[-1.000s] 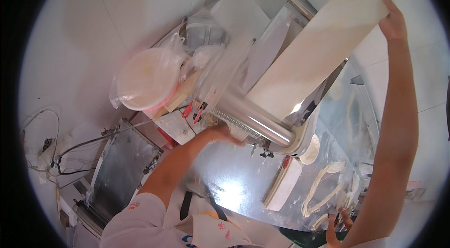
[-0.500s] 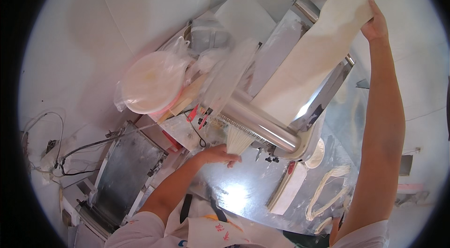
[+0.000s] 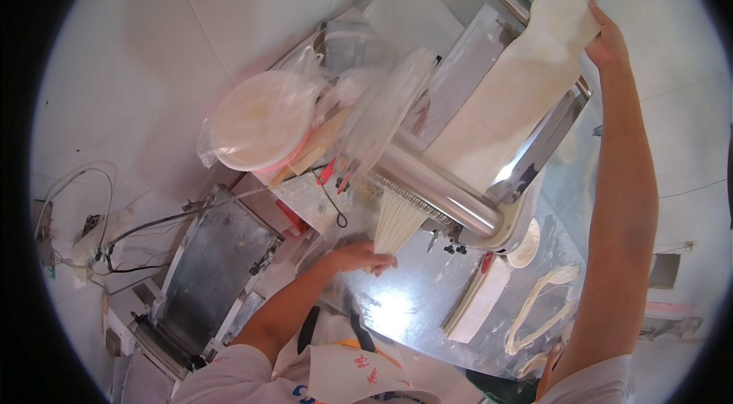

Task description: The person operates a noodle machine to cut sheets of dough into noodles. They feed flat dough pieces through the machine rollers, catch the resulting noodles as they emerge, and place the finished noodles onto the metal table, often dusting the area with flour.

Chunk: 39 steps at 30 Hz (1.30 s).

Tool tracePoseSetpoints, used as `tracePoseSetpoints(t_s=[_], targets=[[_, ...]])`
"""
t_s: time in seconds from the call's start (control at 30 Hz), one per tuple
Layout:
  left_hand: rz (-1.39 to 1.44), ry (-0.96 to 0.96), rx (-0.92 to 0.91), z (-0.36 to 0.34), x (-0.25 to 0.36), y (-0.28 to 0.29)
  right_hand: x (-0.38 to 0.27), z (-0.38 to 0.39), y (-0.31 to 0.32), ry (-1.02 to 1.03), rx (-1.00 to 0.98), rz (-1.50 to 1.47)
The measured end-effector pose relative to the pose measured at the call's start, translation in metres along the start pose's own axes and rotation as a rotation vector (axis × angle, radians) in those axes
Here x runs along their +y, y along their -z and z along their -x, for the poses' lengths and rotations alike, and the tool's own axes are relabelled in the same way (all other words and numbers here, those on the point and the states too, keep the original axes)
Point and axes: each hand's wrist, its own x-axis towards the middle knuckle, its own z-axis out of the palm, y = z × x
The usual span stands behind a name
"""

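A noodle machine with a shiny metal roller (image 3: 450,189) stands in the middle. A long pale dough sheet (image 3: 515,95) slopes down into it from the upper right. My right hand (image 3: 608,43) is raised and grips the sheet's far end at its right edge; some of its fingers are hidden behind the dough. Below the toothed cutter, a bundle of thin fresh noodles (image 3: 397,222) hangs out of the machine. My left hand (image 3: 366,258) is closed around the lower end of these noodles, just above the metal table (image 3: 416,289).
At the left stand a plastic-covered white tub (image 3: 259,121) and a second machine (image 3: 217,259) with a dark belt. A pale block (image 3: 477,301), looped noodle strands (image 3: 534,308) and a small round bowl (image 3: 524,244) are on the table. A black cable (image 3: 164,224) runs along the left.
More noodle length hangs between the cutter and my left hand. The dough sheet's upper end, with my right hand, has come closer to the roller. The view has shifted slightly.
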Motion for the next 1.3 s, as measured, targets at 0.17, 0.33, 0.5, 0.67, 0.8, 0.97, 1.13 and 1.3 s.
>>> tracePoseSetpoints(t_s=[0.17, 0.33, 0.5, 0.67, 0.8, 0.97, 1.13, 1.3], targets=[[-0.087, 0.022, 0.025, 0.013, -0.008, -0.007, 0.016, -0.008, 0.008, -0.105, 0.001, 0.064], [-0.053, 0.015, 0.018, 0.015, -0.023, -0.008, 0.025, -0.005, 0.011, -0.264, 0.062, 0.182], [-0.054, 0.031, 0.048, 0.029, -0.023, -0.014, 0.038, -0.002, 0.003, -0.407, -0.004, 0.335], [0.051, 0.050, 0.024, 0.036, -0.038, -0.018, 0.028, -0.008, 0.025, -0.474, 0.002, 0.432], [0.046, 0.089, -0.053, 0.032, -0.041, -0.025, -0.021, 0.042, 0.086, 0.005, 0.016, 0.872], [0.185, 0.063, 0.008, 0.056, -0.067, -0.011, 0.025, 0.300, -0.067, 0.675, 0.172, 1.042], [0.058, 0.116, 0.092, 0.056, -0.056, -0.031, 0.171, 0.522, -0.058, 0.145, 0.140, 0.765], [0.147, 0.109, 0.076, 0.072, -0.067, -0.032, 0.375, 0.579, -0.018, -0.431, 0.153, 0.660]])
